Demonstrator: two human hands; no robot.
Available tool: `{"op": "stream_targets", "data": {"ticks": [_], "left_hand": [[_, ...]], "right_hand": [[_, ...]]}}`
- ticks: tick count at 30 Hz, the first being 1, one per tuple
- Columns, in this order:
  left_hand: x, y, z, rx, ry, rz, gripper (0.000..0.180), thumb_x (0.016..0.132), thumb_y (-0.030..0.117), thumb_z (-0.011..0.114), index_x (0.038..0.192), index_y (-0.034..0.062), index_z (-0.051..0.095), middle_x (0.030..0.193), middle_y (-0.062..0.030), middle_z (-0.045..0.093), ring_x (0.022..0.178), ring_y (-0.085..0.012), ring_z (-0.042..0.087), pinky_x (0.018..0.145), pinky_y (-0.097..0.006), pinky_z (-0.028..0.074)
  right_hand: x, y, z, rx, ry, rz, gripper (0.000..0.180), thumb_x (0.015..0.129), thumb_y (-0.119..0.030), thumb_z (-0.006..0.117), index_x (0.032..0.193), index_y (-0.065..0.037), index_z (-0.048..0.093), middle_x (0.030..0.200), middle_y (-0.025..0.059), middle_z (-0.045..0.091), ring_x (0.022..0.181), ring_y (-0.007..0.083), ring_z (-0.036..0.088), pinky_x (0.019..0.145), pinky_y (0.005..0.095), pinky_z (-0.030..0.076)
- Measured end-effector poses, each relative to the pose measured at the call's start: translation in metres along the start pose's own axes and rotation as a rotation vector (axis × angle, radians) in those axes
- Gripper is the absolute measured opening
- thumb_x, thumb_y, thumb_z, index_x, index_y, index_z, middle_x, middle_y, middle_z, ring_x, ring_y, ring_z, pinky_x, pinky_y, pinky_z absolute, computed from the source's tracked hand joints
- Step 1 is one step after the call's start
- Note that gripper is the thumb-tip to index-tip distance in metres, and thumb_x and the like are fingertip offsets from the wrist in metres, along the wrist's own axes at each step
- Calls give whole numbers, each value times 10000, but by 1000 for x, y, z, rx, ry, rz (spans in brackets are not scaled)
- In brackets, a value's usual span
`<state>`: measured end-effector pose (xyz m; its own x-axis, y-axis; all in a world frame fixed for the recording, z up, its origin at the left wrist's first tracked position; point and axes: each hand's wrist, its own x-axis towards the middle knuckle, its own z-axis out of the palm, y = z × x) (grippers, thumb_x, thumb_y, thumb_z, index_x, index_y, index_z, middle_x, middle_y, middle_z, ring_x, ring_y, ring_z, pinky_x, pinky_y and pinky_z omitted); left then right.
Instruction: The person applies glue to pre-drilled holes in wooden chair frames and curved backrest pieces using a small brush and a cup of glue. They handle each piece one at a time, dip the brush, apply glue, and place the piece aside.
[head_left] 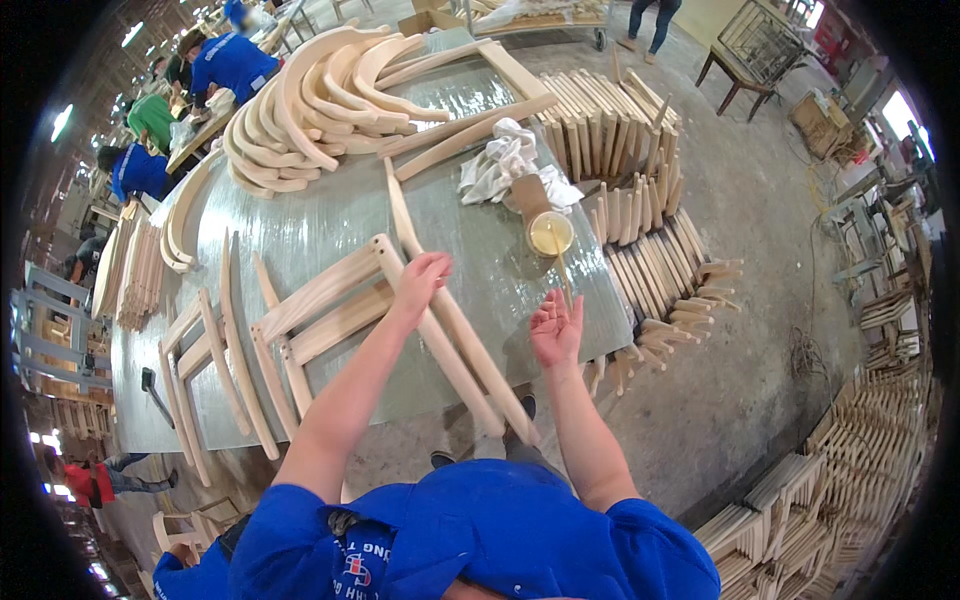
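Pale, slightly bent wooden post (480, 360) lies alongside a pale, jointed wooden frame (320, 288), overhanging the grey film-covered table (340, 220); the left hand (422, 287) closes over it, seemingly for steadiness. The right hand (557, 328), half-curled, has a yellowish cup (550, 236) conveniently near; whether it grips the thin stick (563, 275) is unclear.

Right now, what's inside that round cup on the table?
The cup holds pale yellow contents and one end of a thin stick. Its bottom is covered by the contents and cannot be seen.
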<state>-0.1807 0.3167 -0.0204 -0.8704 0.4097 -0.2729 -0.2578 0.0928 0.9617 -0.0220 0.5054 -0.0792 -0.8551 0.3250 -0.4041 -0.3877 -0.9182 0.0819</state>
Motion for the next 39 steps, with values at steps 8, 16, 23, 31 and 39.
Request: {"op": "stream_targets", "data": {"ticks": [8,16,23,31,39], "left_hand": [[120,-9,122,-169,-52,-325,297,855,305,605,966,34,556,928,-76,594,787,-164,598,670,-328,505],[99,-13,128,-150,-158,-294,283,900,267,542,1114,92,480,988,-56,607,804,-197,637,664,-387,558],[-10,-11,46,-417,37,-201,259,917,282,513,1080,80,518,920,-46,620,750,-172,641,639,-342,563],[-142,-4,-90,-591,324,-6,244,914,258,525,1074,74,519,960,-59,616,803,-174,632,655,-354,565],[-243,-22,-197,-638,540,157,243,928,231,496,1122,85,506,986,-50,623,800,-144,637,648,-313,566]], "right_hand": [[20,-49,49,-699,47,-398,201,911,-209,529,1040,-55,546,891,49,625,695,118,563,605,251,460],[12,-88,137,-2058,-357,-837,121,889,-133,556,880,-13,567,659,46,598,587,117,566,536,256,436],[-7,7,161,-2271,-639,-687,183,895,-188,555,843,-12,550,656,95,621,606,151,621,562,274,471],[-60,161,153,-1999,-795,-369,211,893,-189,565,803,0,542,633,68,616,565,126,590,541,250,467],[-115,284,122,-1871,-868,-201,236,912,-231,552,803,-22,554,623,49,613,550,83,572,498,207,433]]}}
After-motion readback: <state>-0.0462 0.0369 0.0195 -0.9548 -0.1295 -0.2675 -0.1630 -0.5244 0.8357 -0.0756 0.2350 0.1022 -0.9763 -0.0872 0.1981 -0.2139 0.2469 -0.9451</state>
